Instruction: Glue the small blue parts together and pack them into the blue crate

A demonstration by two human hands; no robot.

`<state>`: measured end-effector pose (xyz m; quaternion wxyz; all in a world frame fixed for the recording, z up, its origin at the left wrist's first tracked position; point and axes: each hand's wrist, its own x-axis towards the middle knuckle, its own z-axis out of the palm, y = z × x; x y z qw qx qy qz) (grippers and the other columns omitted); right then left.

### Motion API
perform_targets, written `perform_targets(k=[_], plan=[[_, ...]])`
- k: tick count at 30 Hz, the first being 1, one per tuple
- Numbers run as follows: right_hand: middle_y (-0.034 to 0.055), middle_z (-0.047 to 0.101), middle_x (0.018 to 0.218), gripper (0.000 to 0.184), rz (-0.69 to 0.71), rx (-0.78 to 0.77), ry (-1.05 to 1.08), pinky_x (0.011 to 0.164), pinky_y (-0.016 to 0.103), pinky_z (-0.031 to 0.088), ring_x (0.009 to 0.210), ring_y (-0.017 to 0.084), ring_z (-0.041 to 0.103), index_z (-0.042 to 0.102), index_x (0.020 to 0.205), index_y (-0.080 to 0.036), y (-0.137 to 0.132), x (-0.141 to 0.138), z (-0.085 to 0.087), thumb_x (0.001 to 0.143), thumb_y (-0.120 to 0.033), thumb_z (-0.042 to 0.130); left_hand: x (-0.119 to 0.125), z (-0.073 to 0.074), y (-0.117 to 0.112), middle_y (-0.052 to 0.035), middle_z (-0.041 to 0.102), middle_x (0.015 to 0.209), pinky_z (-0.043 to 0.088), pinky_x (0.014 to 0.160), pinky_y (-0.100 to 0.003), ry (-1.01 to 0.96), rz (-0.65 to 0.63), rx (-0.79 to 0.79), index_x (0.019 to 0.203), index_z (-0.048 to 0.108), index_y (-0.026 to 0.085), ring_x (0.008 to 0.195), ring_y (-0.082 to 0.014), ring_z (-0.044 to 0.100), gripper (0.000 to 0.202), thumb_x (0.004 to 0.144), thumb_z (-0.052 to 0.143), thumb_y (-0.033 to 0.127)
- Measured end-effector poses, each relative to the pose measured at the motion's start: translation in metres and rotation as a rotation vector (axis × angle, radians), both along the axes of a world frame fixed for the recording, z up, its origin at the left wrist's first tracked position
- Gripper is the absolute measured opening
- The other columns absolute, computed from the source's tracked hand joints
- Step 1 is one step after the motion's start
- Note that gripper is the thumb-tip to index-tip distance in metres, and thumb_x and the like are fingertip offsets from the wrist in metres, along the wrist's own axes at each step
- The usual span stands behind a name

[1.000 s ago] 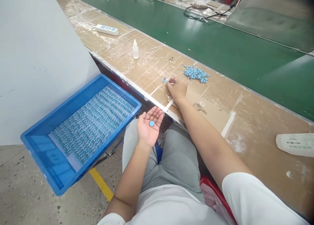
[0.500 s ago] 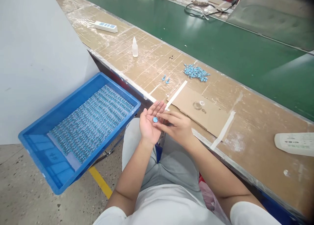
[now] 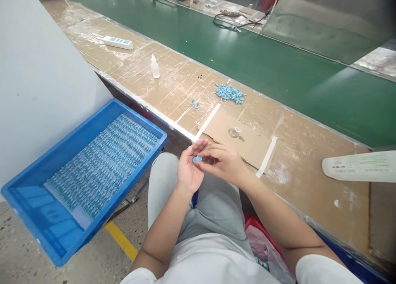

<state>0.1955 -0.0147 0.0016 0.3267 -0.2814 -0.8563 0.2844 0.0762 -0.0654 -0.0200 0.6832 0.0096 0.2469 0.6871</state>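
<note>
My left hand point(image 3: 188, 174) is turned palm up above my lap, its fingers stretched out and partly behind the right fingers. Over that palm, a small blue plastic piece point(image 3: 197, 159) with a round end sits between the thumb and fingertips of my right hand point(image 3: 224, 162). Whether the piece also rests on the left palm cannot be made out. Two similar blue pieces point(image 3: 197, 105) stand on the cardboard-covered bench point(image 3: 173, 98). Behind them lies a pile of small blue parts point(image 3: 230, 93).
At my left, a blue tray point(image 3: 34, 234) holds many blue pieces in rows. On the bench are a white dropper bottle point(image 3: 155, 67), a power strip point(image 3: 118, 42), a cardboard sheet point(image 3: 250, 145) with a small clear dome point(image 3: 235, 131), and a large white bottle point(image 3: 359, 166). A green belt point(image 3: 269, 65) runs behind.
The blue piece, seen round-face-up on my left palm before, is now tilted at the right fingertips. My right hand has moved in closer, and the whole view has shifted to the right.
</note>
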Motion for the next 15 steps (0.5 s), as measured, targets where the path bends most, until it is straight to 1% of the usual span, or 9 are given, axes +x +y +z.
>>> perform_targets(k=[2, 4, 6, 8, 11, 13, 15], plan=[[0.0038, 0.071, 0.089, 0.020, 0.019, 0.028, 0.030, 0.065, 0.024, 0.055, 0.071, 0.013, 0.065, 0.072, 0.101, -0.024, 0.001, 0.008, 0.003, 0.080, -0.026, 0.072, 0.000, -0.004, -0.005, -0.0103, 0.068, 0.115, 0.049, 0.093, -0.028, 0.015, -0.069, -0.014, 0.107, 0.070, 0.014, 0.110, -0.0187, 0.063, 0.029, 0.090, 0.054, 0.032], [0.0043, 0.070, 0.091, 0.023, 0.047, 0.034, 0.041, 0.062, 0.024, 0.054, 0.068, 0.012, 0.064, 0.072, 0.103, -0.024, 0.005, 0.016, 0.006, 0.080, -0.024, 0.073, 0.000, -0.010, -0.011, -0.0089, 0.070, 0.105, 0.052, 0.086, -0.025, 0.013, -0.141, 0.001, 0.108, 0.069, 0.013, 0.099, -0.0157, 0.065, 0.030, 0.089, 0.059, 0.034], [0.0039, 0.068, 0.089, 0.025, 0.087, 0.023, 0.036, 0.060, 0.024, 0.053, 0.067, 0.011, 0.062, 0.072, 0.104, -0.024, 0.009, 0.022, 0.008, 0.079, -0.024, 0.074, -0.001, -0.016, -0.015, -0.0066, 0.070, 0.095, 0.053, 0.081, -0.022, -0.015, -0.193, 0.030, 0.107, 0.069, 0.011, 0.089, -0.0126, 0.066, 0.030, 0.087, 0.064, 0.033], [0.0024, 0.064, 0.083, 0.025, 0.114, 0.006, 0.030, 0.058, 0.023, 0.051, 0.064, 0.011, 0.060, 0.073, 0.103, -0.025, 0.012, 0.025, 0.009, 0.078, -0.024, 0.076, -0.001, -0.022, -0.018, -0.0054, 0.070, 0.090, 0.054, 0.080, -0.021, -0.044, -0.224, 0.047, 0.105, 0.069, 0.010, 0.084, -0.0104, 0.066, 0.028, 0.085, 0.068, 0.029], [0.0012, 0.059, 0.077, 0.023, 0.119, -0.022, 0.033, 0.056, 0.023, 0.048, 0.063, 0.010, 0.058, 0.075, 0.101, -0.026, 0.014, 0.026, 0.011, 0.078, -0.024, 0.075, 0.001, -0.028, -0.018, -0.0053, 0.071, 0.089, 0.055, 0.079, -0.020, -0.070, -0.256, 0.045, 0.103, 0.070, 0.011, 0.081, -0.0096, 0.067, 0.026, 0.081, 0.072, 0.025], [0.0022, 0.060, 0.079, 0.024, 0.156, -0.069, 0.034, 0.057, 0.024, 0.048, 0.065, 0.011, 0.058, 0.075, 0.102, -0.026, 0.015, 0.027, 0.016, 0.078, -0.027, 0.076, 0.002, -0.030, -0.017, -0.0054, 0.072, 0.086, 0.056, 0.076, -0.020, -0.072, -0.266, 0.030, 0.100, 0.071, 0.011, 0.079, -0.0099, 0.068, 0.027, 0.077, 0.076, 0.025], [0.0040, 0.064, 0.086, 0.033, 0.226, -0.165, 0.031, 0.054, 0.024, 0.048, 0.064, 0.011, 0.057, 0.074, 0.106, -0.025, 0.022, 0.030, 0.022, 0.074, -0.031, 0.080, 0.002, -0.031, -0.015, -0.0054, 0.073, 0.087, 0.057, 0.072, -0.019, -0.064, -0.251, -0.005, 0.097, 0.072, 0.013, 0.076, -0.0102, 0.068, 0.026, 0.074, 0.079, 0.023]])
